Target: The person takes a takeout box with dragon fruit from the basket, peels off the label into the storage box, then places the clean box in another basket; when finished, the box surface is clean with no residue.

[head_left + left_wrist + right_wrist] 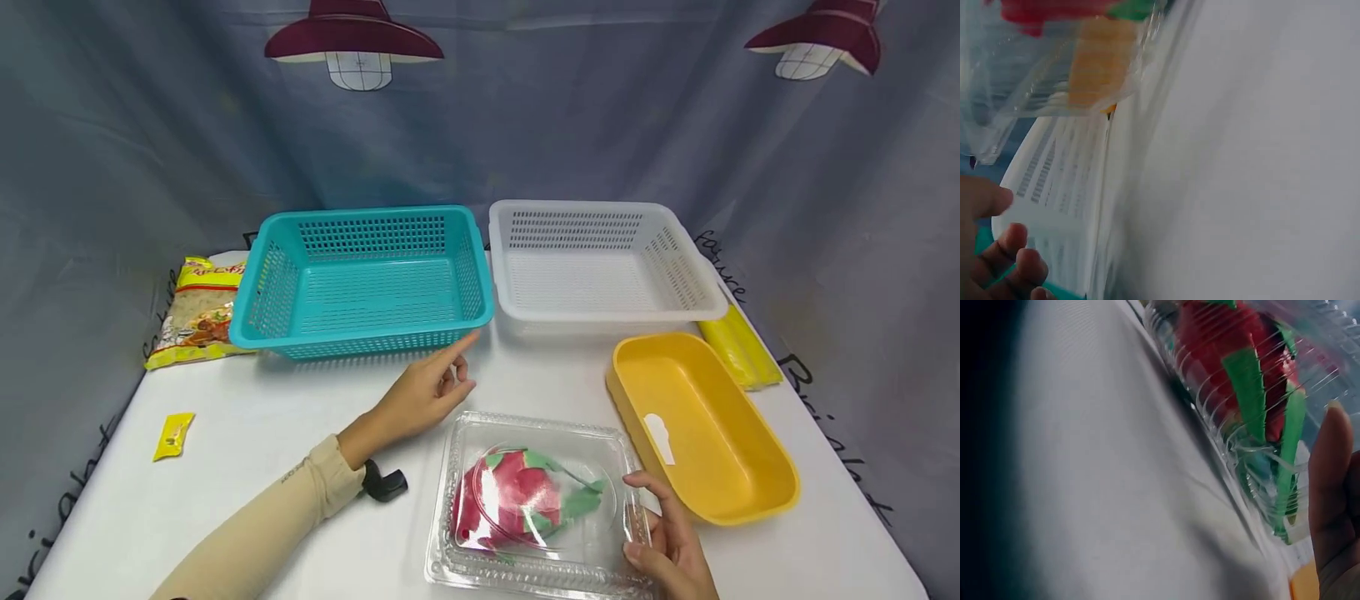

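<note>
A clear plastic clamshell box (540, 425) lies near the front of the white table, with a red and green dragon fruit (517, 496) visible inside it. My right hand (667, 542) grips the box by its right edge; in the right wrist view the thumb (1332, 481) lies along its side. Behind the box's left corner, my left hand (416, 400) is held with its index finger stretched toward the teal basket (360, 343) and its other fingers loosely bent. Nothing is in that hand.
A white basket (607, 315) stands right of the teal one. The yellow bin (705, 425) sits beside my right hand, a yellow packet (742, 350) behind it. At left are a yellow food bag (198, 312) and a small yellow sachet (173, 435). Grey curtain encloses the table.
</note>
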Demonstrator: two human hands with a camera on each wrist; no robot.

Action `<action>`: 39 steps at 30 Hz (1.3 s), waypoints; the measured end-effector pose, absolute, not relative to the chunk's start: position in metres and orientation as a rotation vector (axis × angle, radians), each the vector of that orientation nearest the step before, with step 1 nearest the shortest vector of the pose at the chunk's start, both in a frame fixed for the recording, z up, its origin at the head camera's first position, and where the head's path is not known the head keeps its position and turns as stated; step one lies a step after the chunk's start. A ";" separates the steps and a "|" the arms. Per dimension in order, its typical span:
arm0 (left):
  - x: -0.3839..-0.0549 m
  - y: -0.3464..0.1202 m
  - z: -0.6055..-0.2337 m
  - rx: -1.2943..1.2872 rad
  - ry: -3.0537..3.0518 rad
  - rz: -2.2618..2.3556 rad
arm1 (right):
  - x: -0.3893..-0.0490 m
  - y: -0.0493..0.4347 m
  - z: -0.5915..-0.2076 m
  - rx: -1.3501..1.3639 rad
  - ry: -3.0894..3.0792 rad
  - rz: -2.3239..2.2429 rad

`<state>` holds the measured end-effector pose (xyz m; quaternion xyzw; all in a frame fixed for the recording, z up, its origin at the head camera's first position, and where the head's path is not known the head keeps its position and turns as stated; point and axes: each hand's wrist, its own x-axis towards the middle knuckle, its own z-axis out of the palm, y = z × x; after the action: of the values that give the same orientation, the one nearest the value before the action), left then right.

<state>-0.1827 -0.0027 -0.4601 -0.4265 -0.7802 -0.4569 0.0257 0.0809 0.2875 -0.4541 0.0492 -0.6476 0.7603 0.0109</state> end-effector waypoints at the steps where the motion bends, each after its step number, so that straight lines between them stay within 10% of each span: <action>1: -0.185 0.005 -0.459 -1.315 -2.402 -1.412 | 0.083 0.289 -0.456 0.168 -1.996 2.387; 13: -0.197 0.091 -0.436 -0.768 -2.473 -1.590 | 0.098 0.299 -0.474 0.390 -1.787 2.528; 39: -0.194 0.115 -0.445 -0.718 -2.057 -2.072 | 0.110 0.330 -0.450 0.568 -1.369 2.763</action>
<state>-0.1945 0.1152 -0.4447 -0.2381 -0.6826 -0.6876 0.0673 0.1102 0.3299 -0.4504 0.1813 -0.4367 0.8811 0.0032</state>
